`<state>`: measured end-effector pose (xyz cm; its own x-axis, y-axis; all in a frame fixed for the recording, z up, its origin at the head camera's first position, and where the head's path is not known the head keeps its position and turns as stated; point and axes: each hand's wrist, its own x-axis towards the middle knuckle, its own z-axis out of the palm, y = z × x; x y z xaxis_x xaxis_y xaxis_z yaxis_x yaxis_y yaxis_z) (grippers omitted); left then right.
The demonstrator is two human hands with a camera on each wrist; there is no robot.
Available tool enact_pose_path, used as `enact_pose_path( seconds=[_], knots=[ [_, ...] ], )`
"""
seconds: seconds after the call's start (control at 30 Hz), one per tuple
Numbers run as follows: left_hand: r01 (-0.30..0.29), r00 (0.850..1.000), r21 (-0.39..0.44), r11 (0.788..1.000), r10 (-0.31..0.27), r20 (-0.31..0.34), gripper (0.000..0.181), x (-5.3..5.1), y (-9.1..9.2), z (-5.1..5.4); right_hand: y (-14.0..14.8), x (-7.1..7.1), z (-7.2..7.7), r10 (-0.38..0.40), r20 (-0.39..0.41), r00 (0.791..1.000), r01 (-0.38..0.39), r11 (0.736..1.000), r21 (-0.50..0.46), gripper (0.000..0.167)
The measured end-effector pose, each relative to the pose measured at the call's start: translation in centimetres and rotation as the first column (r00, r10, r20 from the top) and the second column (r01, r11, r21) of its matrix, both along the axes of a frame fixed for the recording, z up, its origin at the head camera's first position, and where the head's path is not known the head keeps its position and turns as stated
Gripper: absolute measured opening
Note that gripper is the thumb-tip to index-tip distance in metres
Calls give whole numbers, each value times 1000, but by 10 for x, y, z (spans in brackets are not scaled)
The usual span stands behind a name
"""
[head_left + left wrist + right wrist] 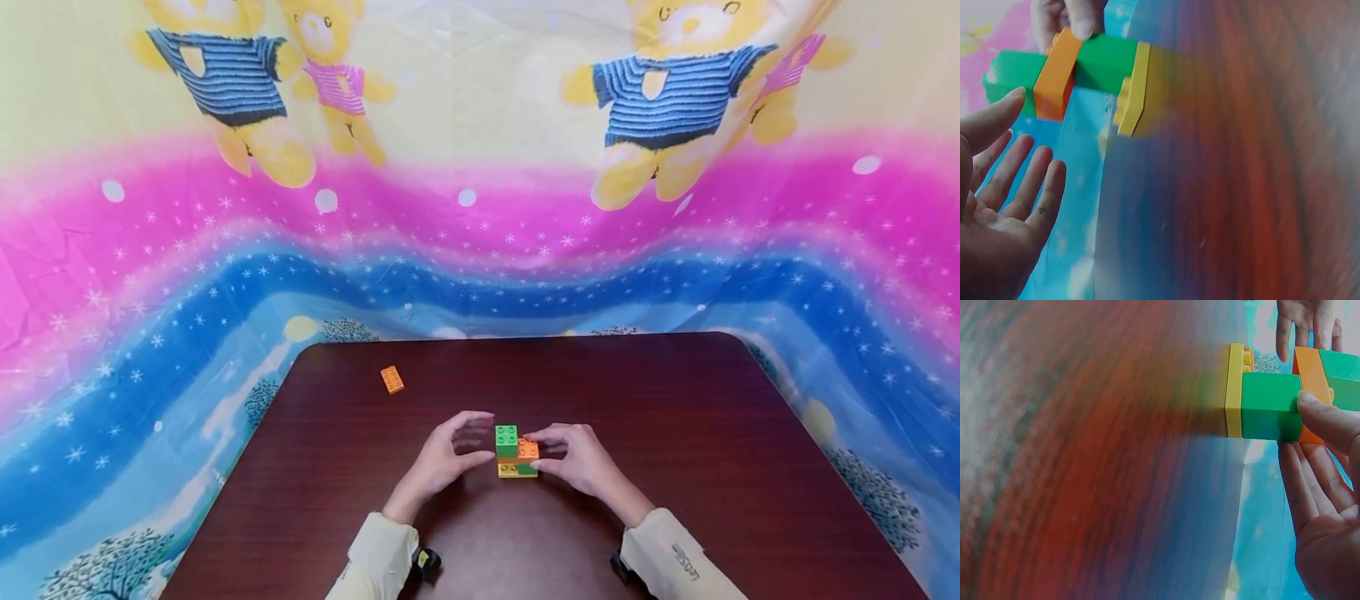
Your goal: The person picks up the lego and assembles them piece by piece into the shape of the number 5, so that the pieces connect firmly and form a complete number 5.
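Note:
A stack of toy bricks stands on the table: a yellow plate (517, 475) at the bottom, a green block (1107, 64) on it, an orange plate (1314, 378) above that and another green block (506, 441) on top at the left. My right hand (581, 458) holds the stack's right side, thumb (1329, 419) on the orange plate near the lower green block. My left hand (450, 454) is at the stack's left with fingers spread; in the left wrist view the thumb (997, 119) lies close to the upper green block, and whether it touches cannot be told.
A separate orange studded plate (392, 379) lies at the back left of the dark wooden table (337, 517). Behind the table hangs a patterned cloth (465, 242) with bears and snowflakes.

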<state>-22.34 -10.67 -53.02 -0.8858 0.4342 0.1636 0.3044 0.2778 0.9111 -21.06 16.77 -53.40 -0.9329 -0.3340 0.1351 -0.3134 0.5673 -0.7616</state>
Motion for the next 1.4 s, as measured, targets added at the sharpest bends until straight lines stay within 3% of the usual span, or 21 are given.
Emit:
enact_pose_path(
  seconds=[0.23, 0.53, 0.73, 0.93, 1.17, 1.4],
  knots=[
    [-38, 999, 42, 998, 40, -37, 55, -17, -17, 3, 1, -1, 0, -2, 3, 1000, 2, 1000, -2, 44],
    [-184, 983, 84, 979, 185, 5, 51, -46, -41, 0, 1, -1, 0, -3, 12, 1000, 3, 1000, -2, 44],
    [-301, 954, 48, 952, 301, 2, 51, -63, -59, -2, 0, 0, 0, -12, 12, 1000, 12, 1000, -7, 43],
    [-375, 927, 2, 927, 375, -12, 55, -82, -78, -5, 0, 1, 0, -23, 26, 999, 24, 1000, -3, 44],
    [-474, 879, -50, 879, 475, 30, 58, -99, -98, -3, 0, -1, 0, -21, 16, 1000, 21, 1000, -2, 43],
    [-491, 869, -51, 870, 493, 41, 61, -111, -111, 2, 1, -2, -1, -8, 20, 1000, 8, 1000, -2, 42]
  ],
)
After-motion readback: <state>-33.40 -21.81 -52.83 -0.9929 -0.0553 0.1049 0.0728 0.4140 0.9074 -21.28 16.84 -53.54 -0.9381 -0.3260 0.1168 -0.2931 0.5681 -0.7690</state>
